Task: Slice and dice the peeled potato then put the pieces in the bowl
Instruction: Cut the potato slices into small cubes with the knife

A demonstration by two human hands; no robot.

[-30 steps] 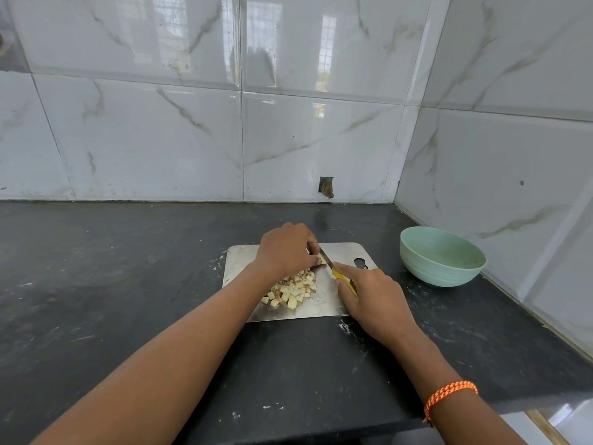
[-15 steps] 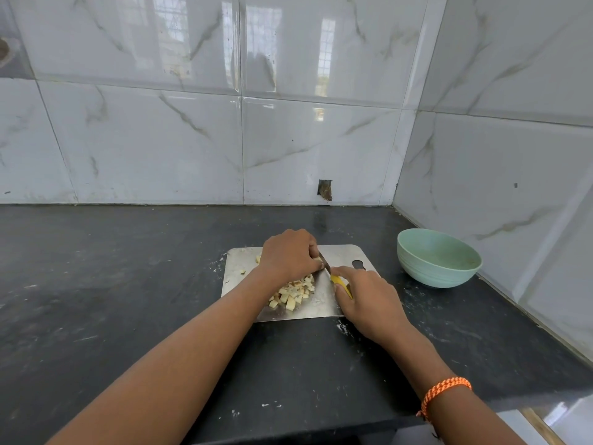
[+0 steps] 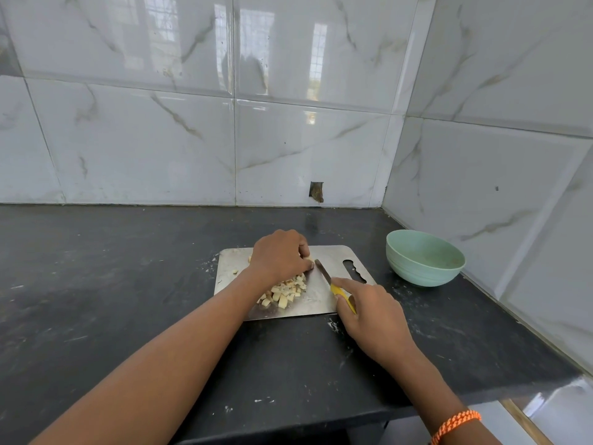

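Left hand, at centre frame, curled knuckles-up over a remaining piece of potato and pinching it against a steel cutting board; only a pale sliver of that piece visible past the fingertips. Just below the hand, toward the lower edge of the board, a loose heap of diced potato (small pale-yellow cubes, touching one another), with a stray scrap or two near the board's left edge. Immediately right of the left hand's fingertips, a knife angled from upper left to lower right, dark blade tip close to the held piece, yellow handle gripped in the right hand, index finger stretched forward along the handle and the other fingers wrapped round it. Right hand lying over the board's lower right corner and the dark stone counter beside it. Orange braided wristband on the right wrist, at lower right of the frame. Farther right, well apart from the board, a pale green bowl upright on the counter near the corner of the marble-tiled wall, no potato visible inside.
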